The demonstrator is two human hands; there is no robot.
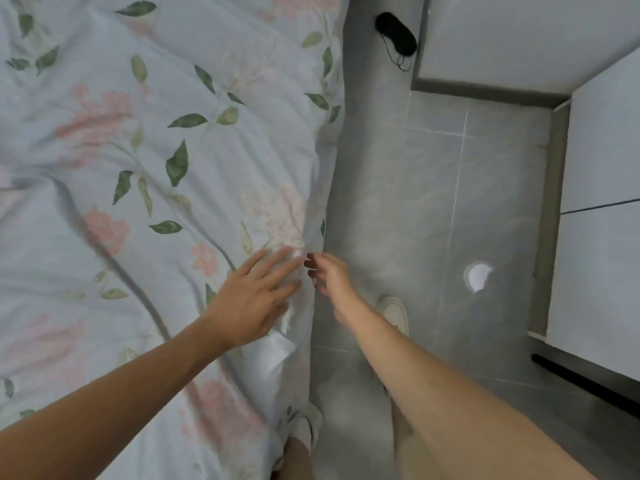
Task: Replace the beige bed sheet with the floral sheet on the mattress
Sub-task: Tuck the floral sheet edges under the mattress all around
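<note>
Bare forearms reaching in, floral sheet point(145, 174) lying spread over the bed (wrinkled), grey tiled floor point(415, 188) alongside, left hand point(252, 296) pressing flat with fingers spread, right hand point(329, 275) pinching the sheet's edge.

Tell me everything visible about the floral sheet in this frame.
The floral sheet is pale cloth printed with pink blossoms and green leaves. It covers the bed top, wrinkled, with long folds running across it, and its edge drapes down the side toward the grey floor. The left hand lies flat on it with fingers spread near the edge. The right hand, blurred, reaches to that edge with curled fingers; whether it grips the cloth is unclear. No beige sheet shows.
</note>
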